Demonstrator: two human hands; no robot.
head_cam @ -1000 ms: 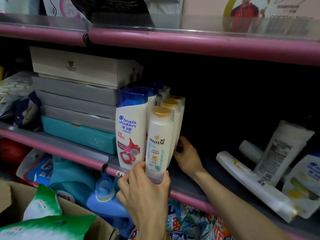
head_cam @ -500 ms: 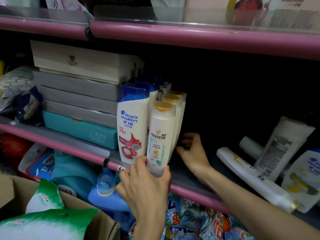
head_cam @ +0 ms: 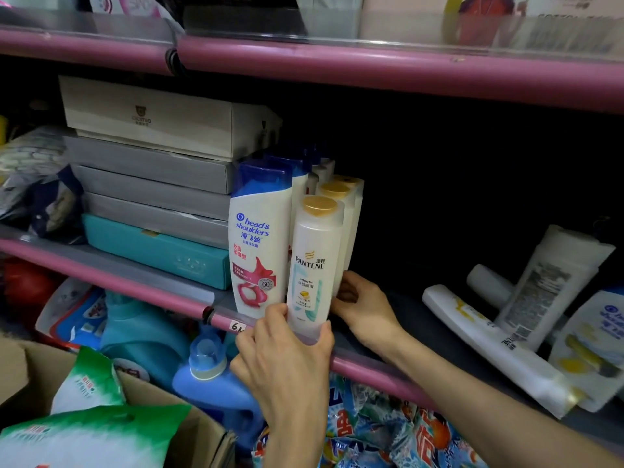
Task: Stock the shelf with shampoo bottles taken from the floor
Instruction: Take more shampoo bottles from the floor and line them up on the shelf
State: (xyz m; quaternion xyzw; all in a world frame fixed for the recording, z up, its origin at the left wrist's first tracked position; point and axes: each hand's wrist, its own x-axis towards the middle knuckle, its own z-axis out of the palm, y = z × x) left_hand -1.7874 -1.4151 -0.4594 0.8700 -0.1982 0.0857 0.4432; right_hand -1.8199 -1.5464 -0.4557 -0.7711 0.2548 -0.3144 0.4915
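A white Pantene bottle point(head_cam: 312, 265) with a gold cap stands at the front of the middle shelf point(head_cam: 371, 369), more Pantene bottles point(head_cam: 341, 197) lined behind it. My left hand point(head_cam: 287, 359) grips its base from the front. My right hand point(head_cam: 364, 305) touches the right side of the Pantene row, fingers curled against the bottles. A Head & Shoulders bottle point(head_cam: 260, 244) with a blue cap stands just left, others behind it. Several shampoo bottles lie tipped over at the shelf's right end point(head_cam: 493, 346).
Stacked flat boxes point(head_cam: 152, 177) and a teal box point(head_cam: 155, 251) fill the shelf's left part. Below sit blue detergent jugs point(head_cam: 209, 376), detergent bags point(head_cam: 371, 434) and a cardboard box point(head_cam: 189, 430) holding green-white bags. A pink shelf rail point(head_cam: 371, 72) runs overhead. The shelf behind my right hand is dark.
My right hand has come back from the open shelf to the side of the Pantene row. My left hand stays on the front bottle's base.
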